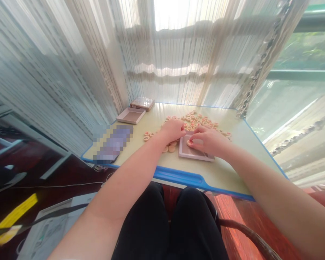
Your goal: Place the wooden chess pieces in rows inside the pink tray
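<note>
A shallow open box (196,156) lies on the table in front of me. Inside its left part, my right hand (206,139) pinches a round wooden Chinese chess piece (189,143) with a red mark between thumb and fingers. At the box's upper left corner is my left hand (174,130), closed, its fingers curled down; whatever they may hold is hidden. Many more Chinese chess pieces (193,124) are heaped behind both hands. A few blank-looking pieces (172,148) lie beside the box, under my left wrist.
Another shallow tray (131,115) and a flat box (142,103) sit at the table's back left. A blurred-out flat device (115,143) lies at the left edge. The table (233,173) has a blue rim with a groove (178,176). Curtains (173,54) hang behind it.
</note>
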`<state>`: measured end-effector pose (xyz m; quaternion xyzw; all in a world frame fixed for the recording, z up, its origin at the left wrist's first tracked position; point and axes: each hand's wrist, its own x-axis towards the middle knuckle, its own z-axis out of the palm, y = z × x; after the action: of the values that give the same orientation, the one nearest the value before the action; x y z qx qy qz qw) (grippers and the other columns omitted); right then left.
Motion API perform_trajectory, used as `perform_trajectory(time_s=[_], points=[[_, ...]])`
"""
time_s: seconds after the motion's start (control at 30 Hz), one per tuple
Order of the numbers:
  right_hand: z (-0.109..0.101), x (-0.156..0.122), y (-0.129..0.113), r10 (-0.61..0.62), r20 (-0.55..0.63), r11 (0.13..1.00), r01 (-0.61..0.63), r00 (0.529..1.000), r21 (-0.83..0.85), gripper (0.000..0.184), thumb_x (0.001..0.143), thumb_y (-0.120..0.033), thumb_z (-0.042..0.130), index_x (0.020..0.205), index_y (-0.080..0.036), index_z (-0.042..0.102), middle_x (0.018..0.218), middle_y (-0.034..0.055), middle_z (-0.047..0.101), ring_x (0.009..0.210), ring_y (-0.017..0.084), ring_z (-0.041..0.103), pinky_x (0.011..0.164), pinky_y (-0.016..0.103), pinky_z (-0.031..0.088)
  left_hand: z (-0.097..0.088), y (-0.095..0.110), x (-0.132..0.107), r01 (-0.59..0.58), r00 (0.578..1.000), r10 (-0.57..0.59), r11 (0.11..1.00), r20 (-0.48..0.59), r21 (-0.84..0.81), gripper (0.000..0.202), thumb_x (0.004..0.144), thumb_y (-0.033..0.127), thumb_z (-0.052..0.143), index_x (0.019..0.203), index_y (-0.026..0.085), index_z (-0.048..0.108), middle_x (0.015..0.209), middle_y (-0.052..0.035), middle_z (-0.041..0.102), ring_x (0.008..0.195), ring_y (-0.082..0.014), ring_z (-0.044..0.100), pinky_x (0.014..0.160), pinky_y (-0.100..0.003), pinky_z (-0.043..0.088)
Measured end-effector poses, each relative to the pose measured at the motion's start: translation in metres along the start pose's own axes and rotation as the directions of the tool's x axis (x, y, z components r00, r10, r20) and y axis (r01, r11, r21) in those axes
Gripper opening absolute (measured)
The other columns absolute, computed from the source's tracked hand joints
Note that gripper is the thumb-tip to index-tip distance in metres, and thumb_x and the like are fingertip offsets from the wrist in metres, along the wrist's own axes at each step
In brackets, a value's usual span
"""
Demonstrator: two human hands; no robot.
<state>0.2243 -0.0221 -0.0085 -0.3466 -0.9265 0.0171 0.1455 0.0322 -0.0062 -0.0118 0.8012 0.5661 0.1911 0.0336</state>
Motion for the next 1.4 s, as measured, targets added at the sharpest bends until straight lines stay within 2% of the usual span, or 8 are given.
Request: perform_trajectory(time_s=[0.33, 0.53, 0.8, 0.9, 1.1, 1.2, 1.3, 1.4], points=[[0.007, 0.001, 0.012, -0.010, -0.054, 1.000, 0.010, 0.998, 0.007, 0.025, 0.087, -0.039, 0.053, 0.089, -0.029, 0.076, 0.088, 0.0062, 0.063, 0.078, 0.019, 0.059, 0.071, 0.032, 0.044, -0.002, 0.002, -0.002, -0.074, 0.997, 0.074, 0.997, 0.004, -0.024, 0.018, 0.074, 0.030, 0.054, 0.066, 0.018, 0.065, 0.067, -0.0042, 0.065, 0.066, -0.0175, 0.057, 0.062, -0.028, 0.041], [0.010, 0.002, 0.015, 0.046, -0.086, 0.999, -0.047, 0.995, -0.014, 0.029, 0.087, -0.044, 0.053, 0.095, -0.026, 0.074, 0.093, 0.0066, 0.065, 0.082, 0.020, 0.061, 0.072, 0.032, 0.046, -0.002, -0.004, -0.002, -0.023, 1.000, 0.022, 0.996, -0.008, -0.090, 0.020, 0.075, 0.027, 0.050, 0.070, 0.018, 0.067, 0.067, -0.0020, 0.066, 0.066, -0.0154, 0.057, 0.061, -0.026, 0.040], [0.009, 0.003, 0.013, 0.076, -0.017, 0.996, -0.077, 0.997, -0.038, 0.028, 0.087, -0.045, 0.051, 0.090, -0.029, 0.074, 0.092, 0.0045, 0.066, 0.087, 0.021, 0.061, 0.074, 0.033, 0.045, -0.002, -0.005, -0.002, -0.064, 0.998, 0.062, 0.993, -0.023, -0.104, 0.021, 0.072, 0.027, 0.050, 0.067, 0.017, 0.068, 0.063, -0.0014, 0.064, 0.062, -0.0144, 0.054, 0.058, -0.025, 0.037], [0.008, 0.003, 0.013, 0.073, -0.017, 0.997, -0.074, 0.997, -0.026, 0.029, 0.088, -0.045, 0.050, 0.090, -0.028, 0.073, 0.093, 0.0045, 0.066, 0.088, 0.021, 0.061, 0.075, 0.033, 0.044, -0.004, -0.005, -0.003, -0.057, 0.998, 0.057, 0.991, -0.004, -0.125, 0.020, 0.071, 0.027, 0.051, 0.069, 0.017, 0.068, 0.063, -0.0011, 0.064, 0.061, -0.0137, 0.052, 0.057, -0.025, 0.036], [0.007, 0.003, 0.012, 0.116, -0.026, 0.992, -0.117, 0.993, -0.041, 0.030, 0.086, -0.047, 0.051, 0.087, -0.026, 0.072, 0.092, 0.0044, 0.068, 0.088, 0.022, 0.060, 0.072, 0.033, 0.043, -0.006, -0.006, -0.001, -0.097, 0.989, 0.109, 0.988, 0.101, -0.119, 0.024, 0.074, 0.025, 0.049, 0.057, 0.016, 0.064, 0.051, 0.0003, 0.056, 0.052, -0.0117, 0.047, 0.054, -0.024, 0.034], [0.007, 0.003, 0.008, 0.119, -0.019, 0.992, -0.120, 0.993, -0.042, 0.031, 0.087, -0.047, 0.051, 0.086, -0.025, 0.072, 0.090, 0.0044, 0.069, 0.090, 0.023, 0.060, 0.075, 0.034, 0.043, -0.008, -0.005, -0.001, -0.088, 0.985, 0.107, 0.986, 0.136, -0.138, 0.025, 0.075, 0.030, 0.052, 0.059, 0.016, 0.065, 0.050, 0.0002, 0.057, 0.052, -0.0117, 0.048, 0.052, -0.024, 0.034], [0.006, 0.003, 0.005, 0.101, -0.022, 0.994, -0.102, 0.995, -0.034, 0.029, 0.086, -0.045, 0.053, 0.087, -0.025, 0.073, 0.088, 0.0042, 0.070, 0.090, 0.023, 0.059, 0.077, 0.034, 0.043, -0.009, -0.003, -0.002, -0.078, 0.985, 0.097, 0.989, 0.145, -0.128, 0.028, 0.075, 0.035, 0.054, 0.059, 0.016, 0.066, 0.050, -0.0003, 0.058, 0.052, -0.0121, 0.048, 0.051, -0.024, 0.033], [0.004, 0.003, 0.004, 0.067, -0.041, 0.997, -0.068, 0.997, -0.032, 0.028, 0.086, -0.044, 0.055, 0.087, -0.024, 0.074, 0.085, 0.0040, 0.071, 0.088, 0.022, 0.058, 0.081, 0.034, 0.042, -0.008, -0.001, -0.003, -0.075, 0.985, 0.094, 0.989, 0.144, -0.128, 0.025, 0.074, 0.032, 0.053, 0.062, 0.016, 0.068, 0.051, -0.0001, 0.059, 0.053, -0.0122, 0.050, 0.052, -0.024, 0.033]])
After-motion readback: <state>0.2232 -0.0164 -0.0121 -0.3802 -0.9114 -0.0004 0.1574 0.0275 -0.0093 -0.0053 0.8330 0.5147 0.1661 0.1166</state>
